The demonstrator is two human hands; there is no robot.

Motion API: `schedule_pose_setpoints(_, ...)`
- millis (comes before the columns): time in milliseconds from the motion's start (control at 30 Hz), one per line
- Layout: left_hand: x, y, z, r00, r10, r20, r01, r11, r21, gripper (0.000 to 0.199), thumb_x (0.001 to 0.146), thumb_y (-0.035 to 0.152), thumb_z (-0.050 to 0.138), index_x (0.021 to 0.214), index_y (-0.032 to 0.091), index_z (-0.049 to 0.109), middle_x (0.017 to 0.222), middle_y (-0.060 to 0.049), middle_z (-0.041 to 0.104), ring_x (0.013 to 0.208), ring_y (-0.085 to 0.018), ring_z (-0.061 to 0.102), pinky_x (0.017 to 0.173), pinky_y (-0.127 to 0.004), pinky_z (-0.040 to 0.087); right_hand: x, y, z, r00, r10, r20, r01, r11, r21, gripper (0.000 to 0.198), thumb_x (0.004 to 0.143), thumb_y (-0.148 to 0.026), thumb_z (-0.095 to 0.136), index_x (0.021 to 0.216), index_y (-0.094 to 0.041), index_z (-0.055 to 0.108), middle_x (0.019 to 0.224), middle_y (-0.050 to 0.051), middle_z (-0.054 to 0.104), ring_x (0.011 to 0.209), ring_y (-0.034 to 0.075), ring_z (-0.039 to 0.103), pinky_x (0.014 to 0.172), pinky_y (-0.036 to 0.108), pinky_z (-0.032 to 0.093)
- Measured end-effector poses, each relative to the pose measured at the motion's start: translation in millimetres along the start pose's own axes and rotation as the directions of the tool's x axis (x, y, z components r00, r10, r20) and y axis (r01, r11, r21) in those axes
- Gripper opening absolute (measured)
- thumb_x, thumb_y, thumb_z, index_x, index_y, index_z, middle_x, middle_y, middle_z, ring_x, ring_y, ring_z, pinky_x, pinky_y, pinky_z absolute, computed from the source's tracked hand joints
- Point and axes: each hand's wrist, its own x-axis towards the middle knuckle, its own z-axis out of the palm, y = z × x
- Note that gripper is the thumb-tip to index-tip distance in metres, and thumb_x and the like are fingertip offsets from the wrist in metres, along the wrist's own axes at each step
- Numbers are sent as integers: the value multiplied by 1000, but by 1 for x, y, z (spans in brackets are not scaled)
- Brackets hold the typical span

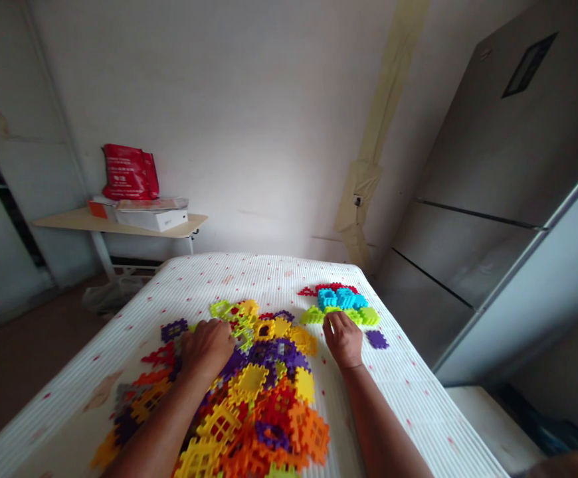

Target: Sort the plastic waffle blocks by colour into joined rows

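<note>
Left hand (208, 342), centre-left of frame: over the far left part of the mixed pile (249, 383) of toothed plastic pieces, palm down, fingers curled. Fingertips hidden behind the hand; cannot tell whether they are together, apart or clamped on a piece. Light-green piece (220, 309) just beyond these fingers, dark purple piece (173, 330) just left of the hand, red pieces (158, 356) lower left of it.

Right hand (343, 338), right of centre: fingers bent, at the near edge of the light-green row (313, 315), overlapping its middle in view. Looks like contact, but cannot tell if they're clamped on a piece. Blue stacks (343, 298) directly beyond those fingers, red row (336, 288) behind the blue. Single purple square (377, 339) lies flat to the right of the hand, apart from it.

Pile fills lower centre, between the forearms: yellow, purple, orange and red pieces overlapping, some flat, some tilted. All on the white ribbed worktop (408, 405).

Background: red bag (128, 174) and white box (155, 218) on side table (64, 223), upper left; grey fridge (461, 179), upper right.
</note>
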Motion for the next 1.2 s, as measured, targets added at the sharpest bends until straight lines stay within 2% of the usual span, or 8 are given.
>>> schedule_pose_setpoints(100,0,1,-4,1000,10,14,-10,1000,7,27,78,20,39,73,20,66,87,-11,69,88,-27,62,68,-35,41,0,1,1,1000,3,-2,-3,1000,8,33,93,-23,36,75,-18,64,70,4,60,67,13,53,65,22,34)
schedule_pose_setpoints(300,-2,-6,-6,998,-37,46,38,999,-18,31,83,29,36,80,22,65,74,-10,70,71,-25,66,58,-30,38,-1,0,0,1000,-1,6,1,1000,21,32,92,-24,37,75,-18,64,71,4,60,66,13,53,63,23,34)
schedule_pose_setpoints(467,-2,-6,-1,996,-20,88,24,998,-50,31,79,42,44,72,21,66,75,-11,70,76,-26,66,58,-30,39,-1,-3,-2,1000,-17,5,17,1000,19,32,92,-23,37,74,-18,64,70,3,59,64,12,53,62,23,33)
schedule_pose_setpoints(633,-2,3,-4,994,0,112,8,998,-64,19,73,29,50,65,21,65,72,-10,70,77,-25,65,61,-30,40,-1,-4,-2,1000,-13,14,13,1000,21,33,92,-23,37,73,-18,64,68,3,59,63,12,52,61,22,32)
schedule_pose_setpoints(800,-2,8,-8,992,10,125,1,996,-85,12,66,20,51,63,21,62,74,-8,70,73,-24,65,58,-28,38,-2,-4,0,1000,-12,2,12,1000,15,34,92,-24,37,71,-18,63,67,3,59,61,12,52,59,22,31)
schedule_pose_setpoints(967,-2,2,-3,997,11,78,0,991,-137,11,66,17,48,65,23,58,64,-5,66,64,-22,62,54,-28,33,-3,-4,-1,1000,-10,8,9,1000,19,33,92,-23,37,72,-18,63,67,3,58,61,11,52,59,22,31)
schedule_pose_setpoints(1200,-11,-12,-1,995,56,-86,-81,944,-318,4,69,21,47,66,24,48,58,3,56,59,-15,55,54,-24,33,-1,-9,-4,999,-19,-28,22,994,107,31,91,-23,39,71,-18,62,66,2,58,58,10,51,57,20,32)
